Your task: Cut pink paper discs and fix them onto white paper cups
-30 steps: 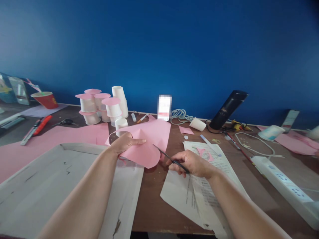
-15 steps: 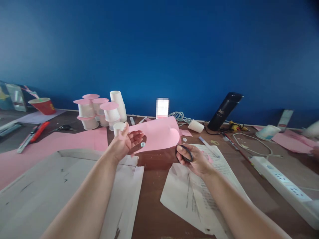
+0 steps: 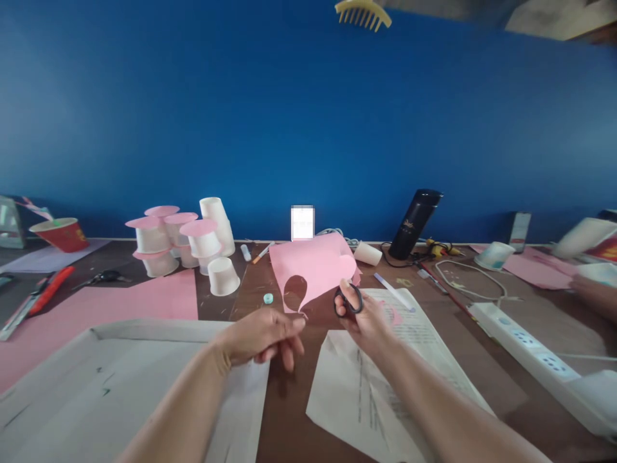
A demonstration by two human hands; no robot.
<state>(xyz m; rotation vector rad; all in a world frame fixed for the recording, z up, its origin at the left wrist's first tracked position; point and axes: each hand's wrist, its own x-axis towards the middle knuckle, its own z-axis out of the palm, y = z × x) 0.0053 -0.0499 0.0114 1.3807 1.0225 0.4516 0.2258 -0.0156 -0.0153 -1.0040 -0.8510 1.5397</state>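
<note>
My left hand (image 3: 265, 335) hangs over the brown table, palm down, fingers loosely bent and apart, with nothing visible in it. Just beyond its fingertips lies a pink paper sheet (image 3: 315, 263) with a round hole cut in it and a curled right edge. Whether the thumb touches the sheet's narrow lower tip I cannot tell. In my right hand (image 3: 369, 318) are scissors (image 3: 355, 302), gripped by their black handles; the blades are hard to make out. White cups with pink paper discs (image 3: 200, 230) stand stacked at the left, beside a plain white cup (image 3: 223, 276).
Printed sheets (image 3: 347, 386) lie under my right forearm, a large white sheet (image 3: 159, 379) under my left. A black bottle (image 3: 415, 225), a power strip (image 3: 525, 354) and a red utility knife (image 3: 51, 290) are around. Another person's hand (image 3: 598, 292) is at far right.
My left hand has come down and toward me, away from the pink sheet, turning palm down. The sheet now rests lower on the table. The scissors stay in my right hand.
</note>
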